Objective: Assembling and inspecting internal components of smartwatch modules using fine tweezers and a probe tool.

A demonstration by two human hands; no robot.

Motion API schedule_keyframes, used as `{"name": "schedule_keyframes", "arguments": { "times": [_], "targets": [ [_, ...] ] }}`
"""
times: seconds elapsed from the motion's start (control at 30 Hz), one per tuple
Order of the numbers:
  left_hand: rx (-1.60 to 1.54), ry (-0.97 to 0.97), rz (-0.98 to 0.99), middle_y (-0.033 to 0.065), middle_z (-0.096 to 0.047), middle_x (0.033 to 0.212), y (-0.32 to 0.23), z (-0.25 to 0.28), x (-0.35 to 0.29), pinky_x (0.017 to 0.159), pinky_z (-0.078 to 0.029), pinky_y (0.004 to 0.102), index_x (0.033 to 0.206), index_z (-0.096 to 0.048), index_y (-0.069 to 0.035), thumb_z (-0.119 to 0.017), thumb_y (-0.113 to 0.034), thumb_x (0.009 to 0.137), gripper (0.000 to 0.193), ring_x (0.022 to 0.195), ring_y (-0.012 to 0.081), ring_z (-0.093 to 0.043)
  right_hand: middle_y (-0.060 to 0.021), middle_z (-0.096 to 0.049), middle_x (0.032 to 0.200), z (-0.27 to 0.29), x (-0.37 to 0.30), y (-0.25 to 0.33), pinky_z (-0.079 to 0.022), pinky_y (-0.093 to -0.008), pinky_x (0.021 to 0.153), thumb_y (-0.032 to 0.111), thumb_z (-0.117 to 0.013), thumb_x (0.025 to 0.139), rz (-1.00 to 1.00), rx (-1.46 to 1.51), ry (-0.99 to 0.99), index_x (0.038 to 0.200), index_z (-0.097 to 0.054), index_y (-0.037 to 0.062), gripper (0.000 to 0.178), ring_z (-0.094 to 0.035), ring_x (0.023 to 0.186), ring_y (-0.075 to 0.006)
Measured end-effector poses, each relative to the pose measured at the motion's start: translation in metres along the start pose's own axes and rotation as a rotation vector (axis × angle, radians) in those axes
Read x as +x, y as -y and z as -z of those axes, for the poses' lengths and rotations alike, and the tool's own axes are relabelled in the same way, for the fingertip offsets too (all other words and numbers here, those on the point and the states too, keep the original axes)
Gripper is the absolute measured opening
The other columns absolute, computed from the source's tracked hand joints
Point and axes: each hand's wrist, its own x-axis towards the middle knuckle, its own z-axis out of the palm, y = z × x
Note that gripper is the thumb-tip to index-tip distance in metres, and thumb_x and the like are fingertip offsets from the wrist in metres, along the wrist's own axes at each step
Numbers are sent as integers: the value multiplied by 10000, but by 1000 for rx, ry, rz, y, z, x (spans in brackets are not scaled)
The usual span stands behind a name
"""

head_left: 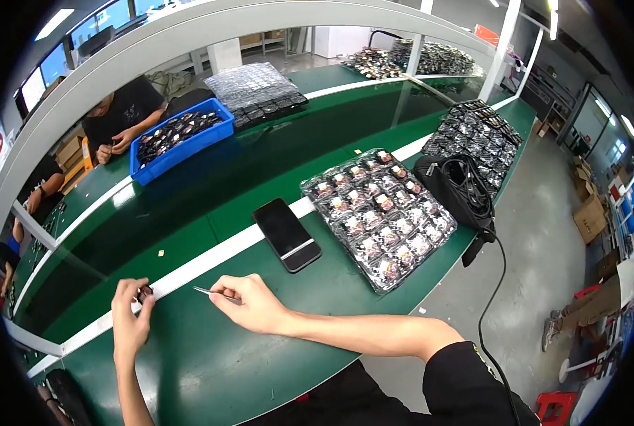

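Between the thumb and fingers of my left hand (129, 319) is a small dark part (144, 292), held above the white strip along the green bench. Its exact kind is too small to make out. My right hand (249, 304) is closed on a pair of metal tweezers (217, 295), whose tips point left toward the small part without touching it. Beyond my right hand a black phone (285, 233) lies flat, screen up. A clear plastic blister tray (381, 213) filled with small parts lies to its right.
A black bag with a coiled cable (459, 195) sits right of the tray, its cord hanging off the bench edge. More stacked trays (476, 138) stand behind it. Across the dark belt, a blue bin (182, 138) holds many small parts. Co-workers sit at the far left.
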Motion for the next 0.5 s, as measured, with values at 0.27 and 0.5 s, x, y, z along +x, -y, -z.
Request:
{"name": "schedule_keyframes", "arguments": {
  "times": [0.27,0.5],
  "targets": [
    [-41,196,-193,238,-703,1310,-48,-36,-60,1026,-567,480,1375,-743,-12,-806,-57,1018,365,1151,424,-695,-126,-612,610,-27,20,-11,-376,-383,524,59,-724,1005,136,145,-191,921,-676,-46,143,-510,512,-188],
    [-66,373,-238,162,-740,1161,-25,-53,-47,886,-621,349,1354,-690,89,-805,-110,1053,379,1001,226,-703,-189,-705,726,-32,23,-17,-542,-513,626,167,-740,887,155,-7,-265,805,-712,13,177,-709,680,-392]
  ]
}}
